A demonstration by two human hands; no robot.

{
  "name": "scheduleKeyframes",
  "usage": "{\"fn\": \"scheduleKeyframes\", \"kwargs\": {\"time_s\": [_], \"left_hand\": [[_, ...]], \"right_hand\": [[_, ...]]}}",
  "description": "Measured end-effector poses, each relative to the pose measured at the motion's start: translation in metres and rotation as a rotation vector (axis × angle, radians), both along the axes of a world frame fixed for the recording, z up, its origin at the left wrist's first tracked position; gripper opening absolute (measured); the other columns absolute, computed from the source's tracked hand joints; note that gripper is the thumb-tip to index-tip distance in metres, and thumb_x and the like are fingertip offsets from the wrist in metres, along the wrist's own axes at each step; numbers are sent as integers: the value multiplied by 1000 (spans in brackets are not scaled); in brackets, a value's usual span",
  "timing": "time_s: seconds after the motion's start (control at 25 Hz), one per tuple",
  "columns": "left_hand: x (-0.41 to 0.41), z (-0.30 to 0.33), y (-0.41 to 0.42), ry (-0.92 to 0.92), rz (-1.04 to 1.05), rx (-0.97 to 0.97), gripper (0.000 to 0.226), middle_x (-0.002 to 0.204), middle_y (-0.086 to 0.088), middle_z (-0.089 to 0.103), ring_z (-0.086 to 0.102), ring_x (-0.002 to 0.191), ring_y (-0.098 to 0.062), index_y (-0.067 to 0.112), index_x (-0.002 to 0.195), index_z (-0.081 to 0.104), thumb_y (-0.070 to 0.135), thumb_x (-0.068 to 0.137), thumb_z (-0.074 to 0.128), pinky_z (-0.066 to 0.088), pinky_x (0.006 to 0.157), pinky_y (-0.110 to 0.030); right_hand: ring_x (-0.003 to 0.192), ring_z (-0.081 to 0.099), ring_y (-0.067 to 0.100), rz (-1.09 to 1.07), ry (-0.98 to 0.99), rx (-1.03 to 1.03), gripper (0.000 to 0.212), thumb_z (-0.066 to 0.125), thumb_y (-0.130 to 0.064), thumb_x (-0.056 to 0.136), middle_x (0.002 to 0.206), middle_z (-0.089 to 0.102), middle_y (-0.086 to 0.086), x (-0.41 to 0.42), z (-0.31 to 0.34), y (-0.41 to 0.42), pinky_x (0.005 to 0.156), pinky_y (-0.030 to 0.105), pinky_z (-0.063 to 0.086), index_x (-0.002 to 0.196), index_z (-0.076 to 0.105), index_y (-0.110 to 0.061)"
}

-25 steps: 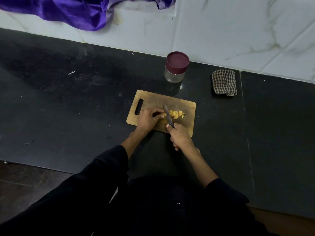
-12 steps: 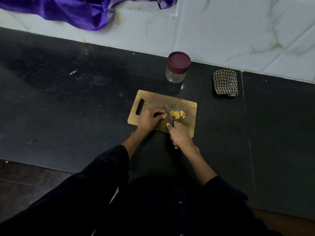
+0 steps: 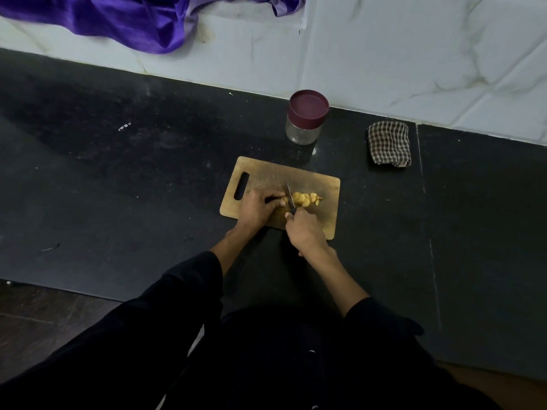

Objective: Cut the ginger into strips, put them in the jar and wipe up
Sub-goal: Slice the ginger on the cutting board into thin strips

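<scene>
On the black counter (image 3: 148, 179), close to its front edge, a wooden cutting board (image 3: 266, 176) lies flat with its handle slot pointing left. Pale yellow ginger slices (image 3: 305, 199) sit in a loose overlapping row on the right half of the board, and a small uncut end of the ginger (image 3: 284, 199) lies just left of them. The left hand (image 3: 259, 207) rests on the board with its fingers curled over that uncut end, fingertips pinching it in place against the wood. The right hand (image 3: 303, 230) is wrapped tightly round the dark handle of a knife (image 3: 290, 198), index finger up near the top of the handle; the thin blade stands on edge, pointing away from the person, between the held piece and the cut slices, touching the ginger. Behind the board, near the white marble wall (image 3: 414, 54), stands a small clear jar (image 3: 305, 119), upright, its maroon lid screwed on; nothing can be made out inside it. Further right, well apart from the board, a folded brown-and-white checked cloth (image 3: 389, 143) lies on the counter just beside a seam in the stone. Purple satin fabric (image 3: 118, 19) hangs over the wall at the top left. Both forearms are bare below dark sleeves (image 3: 189, 291) pushed up towards the elbows.
</scene>
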State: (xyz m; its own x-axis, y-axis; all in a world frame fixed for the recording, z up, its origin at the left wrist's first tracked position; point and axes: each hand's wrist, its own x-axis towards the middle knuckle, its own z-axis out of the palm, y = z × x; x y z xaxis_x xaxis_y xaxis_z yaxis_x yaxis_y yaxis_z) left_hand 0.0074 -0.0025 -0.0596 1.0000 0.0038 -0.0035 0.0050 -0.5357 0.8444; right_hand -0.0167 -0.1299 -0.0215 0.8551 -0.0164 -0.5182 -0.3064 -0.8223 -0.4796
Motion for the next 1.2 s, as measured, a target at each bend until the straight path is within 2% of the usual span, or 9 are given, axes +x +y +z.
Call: {"fn": "scheduleKeyframes", "kwargs": {"time_s": [0.24, 0.4, 0.48, 0.56, 0.64, 0.72, 0.84, 1.0, 1.2], "left_hand": [[-3, -3, -2, -27, 27, -3, 23, 106, -2, 71, 62, 99, -4, 10, 104, 72, 9, 81, 71, 41, 86, -5], [-3, -4, -5, -23, 51, -8, 24, 107, -3, 71, 60, 100, -5, 10, 104, 72, 10, 80, 72, 36, 81, 2], [-3, -3, -3, -18, 33, -14, 24, 108, -3, 71, 60, 102, -6, 10, 105, 72, 11, 80, 71, 36, 82, 2], [-2, -1, -1, -15, 10, -20, 24, 109, -3, 70, 59, 102, -3, 9, 105, 72, 10, 82, 70, 35, 83, 3], [-2, 0, 0, -20, 6, -21, 23, 109, -2, 70, 59, 102, -4, 10, 105, 71, 11, 83, 70, 36, 83, 2], [-3, 0, 0, -21, 23, -16, 23, 108, -1, 70, 61, 101, -7, 11, 106, 71, 13, 83, 69, 40, 83, -3], [-3, -3, -2, -20, 35, -9, 23, 108, 0, 70, 62, 101, -8, 12, 106, 71, 14, 84, 69, 43, 85, -12], [-4, -2, -4, -27, 56, 5, 23, 108, 1, 70, 59, 98, -2, 13, 106, 71, 15, 83, 70, 42, 86, -12], [-4, -2, -6, -42, 62, 25, 24, 106, 1, 71, 59, 97, -1, 13, 105, 72, 13, 81, 72, 44, 88, -16]], "right_hand": [[95, 66, 29, -32, 51, 23, 31, 40, -31, 106, 97, 56, 8, 3, -1, 6, 85, 48, 57, 118, 55, -7], [96, 64, 31, -27, 60, -2, 31, 39, -32, 106, 106, 58, 13, -14, -8, 4, 81, 51, 57, 118, 53, -7], [91, 60, 27, -2, 44, -20, 31, 40, -33, 106, 103, 56, 11, -20, -11, -1, 78, 48, 57, 117, 53, -7], [86, 55, 23, 31, 16, -39, 32, 39, -33, 106, 101, 56, 10, -23, -10, -8, 72, 40, 50, 117, 54, -7], [87, 53, 21, 49, -7, -65, 31, 40, -32, 106, 99, 56, 7, -26, -9, -14, 71, 36, 42, 117, 56, -8], [94, 57, 24, 52, -29, -85, 30, 40, -32, 106, 102, 58, 8, -27, -8, -18, 73, 36, 40, 117, 56, -9], [101, 61, 28, 22, -41, -94, 31, 39, -32, 106, 108, 62, 11, -24, -3, -24, 77, 39, 46, 117, 56, -10], [92, 62, 24, -51, -7, 4, 24, 41, -38, 105, 94, 56, 3, -19, -2, -30, 83, 49, 57, 107, 54, -17], [86, 63, 23, -50, -18, 66, 20, 41, -37, 105, 89, 54, 1, -17, 2, -23, 80, 50, 58, 99, 50, -20]]}}
